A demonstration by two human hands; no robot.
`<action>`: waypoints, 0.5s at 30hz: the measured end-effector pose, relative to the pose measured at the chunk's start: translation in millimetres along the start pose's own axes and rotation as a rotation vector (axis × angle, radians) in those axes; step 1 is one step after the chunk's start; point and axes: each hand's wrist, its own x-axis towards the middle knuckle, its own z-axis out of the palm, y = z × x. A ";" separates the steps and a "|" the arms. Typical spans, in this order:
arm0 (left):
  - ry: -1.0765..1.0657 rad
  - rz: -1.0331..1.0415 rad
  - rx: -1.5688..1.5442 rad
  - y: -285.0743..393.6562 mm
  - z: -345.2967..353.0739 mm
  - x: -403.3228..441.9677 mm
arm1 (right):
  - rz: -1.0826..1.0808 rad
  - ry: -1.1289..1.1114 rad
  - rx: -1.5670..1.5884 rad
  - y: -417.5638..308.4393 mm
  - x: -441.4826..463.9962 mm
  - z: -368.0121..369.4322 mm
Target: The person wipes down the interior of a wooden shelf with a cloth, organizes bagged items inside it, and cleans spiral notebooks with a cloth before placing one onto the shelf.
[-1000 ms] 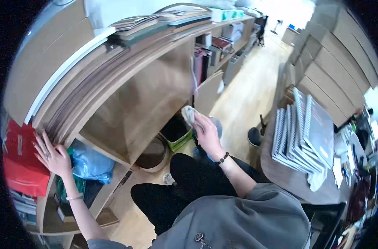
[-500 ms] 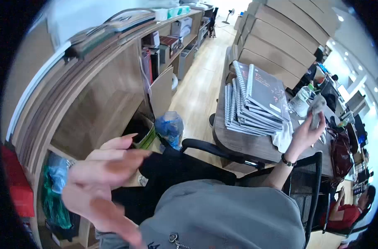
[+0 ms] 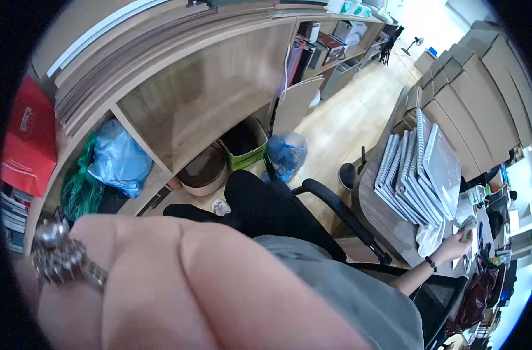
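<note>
My left hand (image 3: 161, 280) is very close to the camera, large and blurred, with its fingers curled together. A silvery, jewelled piece like a ring (image 3: 61, 256) shows at its left side; whether it is worn or held I cannot make out. The inside of the curled fingers is hidden. At the far right, my right hand (image 3: 449, 248), with a dark bead bracelet (image 3: 431, 264) at the wrist, grips a small grey, mottled object (image 3: 468, 226) over the desk. Beside it are a white cloth or tissue (image 3: 429, 238) and a stack of spiral notebooks (image 3: 414, 175).
A wooden shelf unit (image 3: 207, 87) runs along the left, with blue (image 3: 120, 157) and green (image 3: 82, 181) plastic bags inside. A green-edged box (image 3: 248, 154) and a blue bag (image 3: 288, 154) stand on the floor. Cardboard boxes (image 3: 482, 99) rise behind the notebooks. A chair armrest (image 3: 339, 210) borders the desk.
My view has turned left, shifting the desk rightward. My left hand has come up close to the camera, its spread fingers now curled. My right hand still holds the grey object, now lower in view.
</note>
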 end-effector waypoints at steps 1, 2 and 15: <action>0.001 0.012 0.001 -0.5 -2.1 0.6 | 0.091 -0.068 0.021 -3.1 -1.6 -0.1; 0.005 0.026 0.004 0.1 -3.2 1.8 | 0.179 -0.137 0.045 -6.0 -3.0 0.7; -0.023 0.095 -0.043 8.7 -12.6 18.8 | 0.046 -0.233 -0.177 39.5 -33.7 20.5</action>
